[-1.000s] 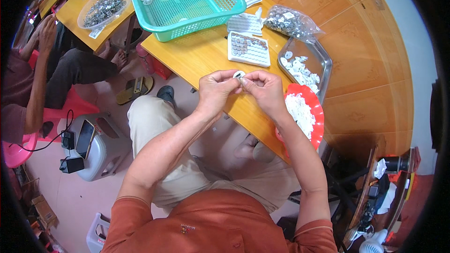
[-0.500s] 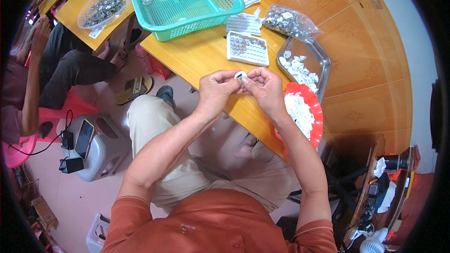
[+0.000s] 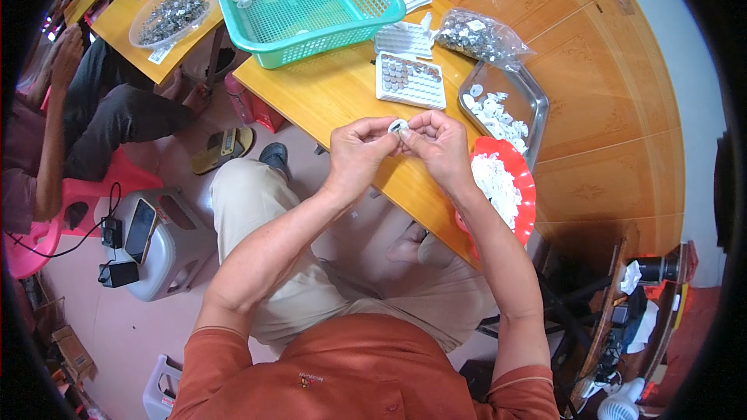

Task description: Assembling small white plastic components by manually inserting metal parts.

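Head view: barely any change over the last second. Round white part (image 3: 398, 125) still pinched in left hand (image 3: 356, 149) and right hand (image 3: 445, 152) fingertips above the table (image 3: 311, 93) near edge, so handling continues, no set-down. Room: bare wood from left hand to green basket (image 3: 268, 58) at left end; red bowl (image 3: 528, 202) crowds right forearm by near-right corner.

Left hand (image 3: 358, 152) beside right hand (image 3: 443, 149)

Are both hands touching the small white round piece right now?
Touching: the head view shows the left hand and right hand pinching the white piece at their fingertips.
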The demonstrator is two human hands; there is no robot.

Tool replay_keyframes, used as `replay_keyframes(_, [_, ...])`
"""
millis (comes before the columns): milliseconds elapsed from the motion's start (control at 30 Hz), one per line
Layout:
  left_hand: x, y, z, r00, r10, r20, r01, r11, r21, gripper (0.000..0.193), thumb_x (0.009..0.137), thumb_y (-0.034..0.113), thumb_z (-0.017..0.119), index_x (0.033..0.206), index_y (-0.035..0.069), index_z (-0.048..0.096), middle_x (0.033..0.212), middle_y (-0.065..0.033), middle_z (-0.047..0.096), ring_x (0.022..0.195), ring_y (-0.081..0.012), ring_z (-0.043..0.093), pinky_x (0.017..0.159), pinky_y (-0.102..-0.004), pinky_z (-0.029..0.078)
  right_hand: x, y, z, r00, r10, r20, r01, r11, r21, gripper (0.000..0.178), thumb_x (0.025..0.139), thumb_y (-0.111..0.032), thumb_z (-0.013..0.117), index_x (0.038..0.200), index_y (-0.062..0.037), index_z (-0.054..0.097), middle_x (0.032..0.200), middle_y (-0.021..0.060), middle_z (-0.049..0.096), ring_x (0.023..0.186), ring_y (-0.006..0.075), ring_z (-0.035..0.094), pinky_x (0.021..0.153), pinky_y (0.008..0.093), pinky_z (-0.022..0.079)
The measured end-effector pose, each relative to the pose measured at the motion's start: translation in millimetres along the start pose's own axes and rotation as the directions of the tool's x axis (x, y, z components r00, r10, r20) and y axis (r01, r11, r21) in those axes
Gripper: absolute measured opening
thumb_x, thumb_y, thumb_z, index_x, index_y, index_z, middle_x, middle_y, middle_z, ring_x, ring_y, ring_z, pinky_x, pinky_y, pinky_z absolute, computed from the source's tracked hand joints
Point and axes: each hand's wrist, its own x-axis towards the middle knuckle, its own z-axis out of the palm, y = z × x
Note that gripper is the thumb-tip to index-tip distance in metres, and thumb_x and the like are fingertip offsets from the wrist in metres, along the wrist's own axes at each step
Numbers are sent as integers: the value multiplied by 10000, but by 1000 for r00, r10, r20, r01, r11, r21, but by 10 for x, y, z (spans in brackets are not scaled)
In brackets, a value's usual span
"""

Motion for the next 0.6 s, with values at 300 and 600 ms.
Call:
replay_keyframes(300, [-14,22,46,1000,8,1,-8,999,-31,206,828,-21,635,1024,-72,674,834,-71,689,714,-85,623,666,-209,515,-31,-18,10,996,-91,-23,88,989,-122,92,859,15,638,936,33,590,780,80,671,704,115,652,611,256,513])
replay_keyframes(600, [-9,62,59,999,-29,19,31,992,-118,217,829,-34,622,1036,-85,662,827,-74,680,708,-93,621,669,-210,508,-127,-222,-30,849,-502,163,476,595,-648,118,840,-14,625,954,10,607,859,179,667,784,349,666,677,402,532])
